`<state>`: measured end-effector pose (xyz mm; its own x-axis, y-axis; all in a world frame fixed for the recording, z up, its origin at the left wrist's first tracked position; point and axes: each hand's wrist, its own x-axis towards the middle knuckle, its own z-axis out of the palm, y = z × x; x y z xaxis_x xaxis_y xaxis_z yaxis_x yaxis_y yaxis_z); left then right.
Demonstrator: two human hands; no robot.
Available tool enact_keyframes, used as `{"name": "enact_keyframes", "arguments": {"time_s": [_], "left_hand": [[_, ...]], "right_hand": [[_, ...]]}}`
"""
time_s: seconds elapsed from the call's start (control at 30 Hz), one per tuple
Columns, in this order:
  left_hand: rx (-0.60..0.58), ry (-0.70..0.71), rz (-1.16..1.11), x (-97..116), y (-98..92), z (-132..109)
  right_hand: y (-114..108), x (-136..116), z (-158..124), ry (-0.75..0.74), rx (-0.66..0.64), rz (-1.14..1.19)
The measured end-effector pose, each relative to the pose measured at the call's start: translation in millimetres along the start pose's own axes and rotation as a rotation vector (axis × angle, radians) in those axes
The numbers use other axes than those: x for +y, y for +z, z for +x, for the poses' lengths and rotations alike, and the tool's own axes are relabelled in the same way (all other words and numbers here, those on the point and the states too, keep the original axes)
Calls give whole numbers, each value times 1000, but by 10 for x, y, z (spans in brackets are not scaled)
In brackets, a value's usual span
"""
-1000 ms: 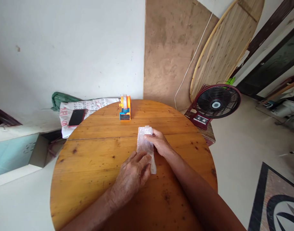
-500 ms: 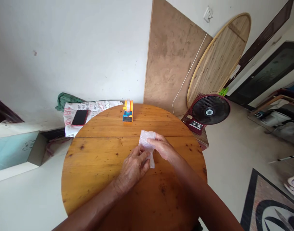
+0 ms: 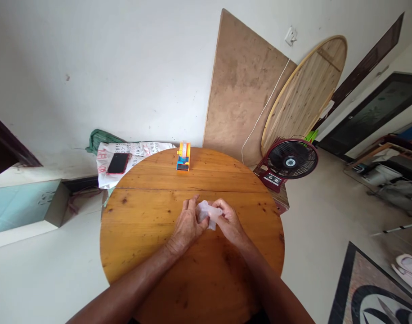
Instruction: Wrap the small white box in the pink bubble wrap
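A small piece of clear bubble wrap (image 3: pixel 206 212) is bunched between both my hands above the middle of a round wooden table (image 3: pixel 141 234). My left hand (image 3: pixel 187 224) grips its left side with the fingers curled round it. My right hand (image 3: pixel 228 218) pinches its right side with thumb and fingers. An orange and blue tape dispenser (image 3: pixel 183 161) stands at the table's far edge, well beyond my hands.
A dark phone (image 3: pixel 118 163) lies on a white printed sack (image 3: pixel 138 150) left of the table. A red floor fan (image 3: pixel 289 163) stands to the right. A brown board (image 3: pixel 244 85) and a round wooden tabletop (image 3: pixel 303 92) lean on the wall.
The bubble wrap lay long and flat on the table under both hands; now it is folded into a small bundle held between them. The camera has pulled back and tilted.
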<state>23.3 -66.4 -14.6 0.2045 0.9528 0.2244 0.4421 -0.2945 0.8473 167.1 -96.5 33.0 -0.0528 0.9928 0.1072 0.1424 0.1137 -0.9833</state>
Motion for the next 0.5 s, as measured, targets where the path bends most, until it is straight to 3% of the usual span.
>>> {"name": "enact_keyframes", "arguments": {"time_s": [0.3,0.5], "left_hand": [[-94,123,-46,34,-74,-11],[-136,106,116,36,-123,-38]], "right_hand": [[10,191,-305,-260,-12,-347],[-86,72,-281,-161,-102,-325]]}}
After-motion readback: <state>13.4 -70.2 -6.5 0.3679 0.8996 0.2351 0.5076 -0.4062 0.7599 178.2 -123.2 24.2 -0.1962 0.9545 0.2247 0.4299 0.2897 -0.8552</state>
